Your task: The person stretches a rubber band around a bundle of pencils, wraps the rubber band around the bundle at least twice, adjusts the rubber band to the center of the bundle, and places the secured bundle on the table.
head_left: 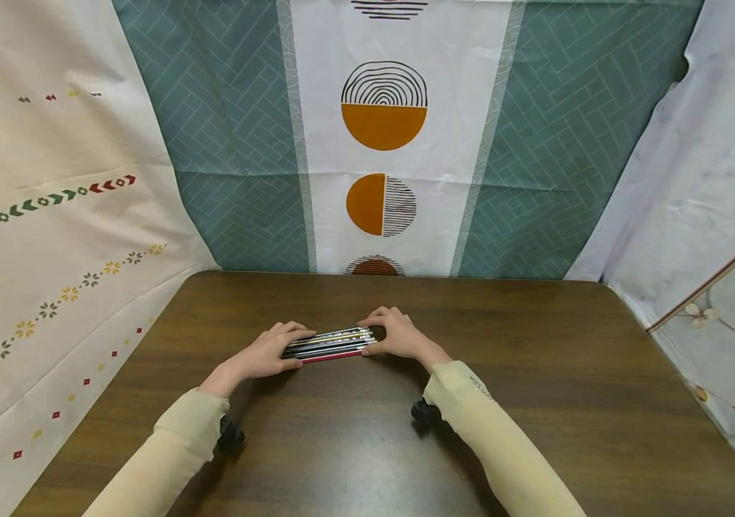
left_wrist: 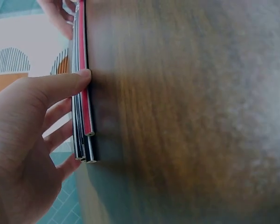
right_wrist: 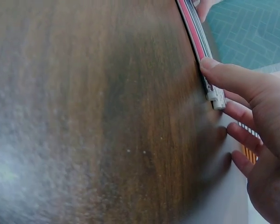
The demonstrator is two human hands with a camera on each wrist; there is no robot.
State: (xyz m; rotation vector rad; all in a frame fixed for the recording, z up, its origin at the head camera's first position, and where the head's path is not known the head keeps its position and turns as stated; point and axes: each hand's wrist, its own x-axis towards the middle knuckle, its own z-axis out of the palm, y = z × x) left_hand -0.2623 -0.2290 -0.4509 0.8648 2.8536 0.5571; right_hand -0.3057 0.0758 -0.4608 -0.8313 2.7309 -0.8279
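A bundle of several pencils point(head_left: 331, 345) lies crosswise between the two hands, low over the table. Most are dark or silvery, and a red pencil point(left_wrist: 86, 112) runs along the near side. My left hand point(head_left: 268, 352) grips the left part, thumb on the near side and fingers on the far side; unsharpened ends stick out past the thumb. At the other end my right hand point(head_left: 395, 334) holds the bundle between thumb and fingers, beside the white erasers point(right_wrist: 218, 101). Whether the pencils touch the table I cannot tell.
The brown wooden table point(head_left: 535, 373) spreads around the hands. Behind it hangs a teal and white patterned cloth point(head_left: 244, 143). Cream fabric point(head_left: 37, 215) borders the left side and pale marbled fabric point(head_left: 716, 237) the right. Each wrist carries a small black device point(head_left: 230, 435).
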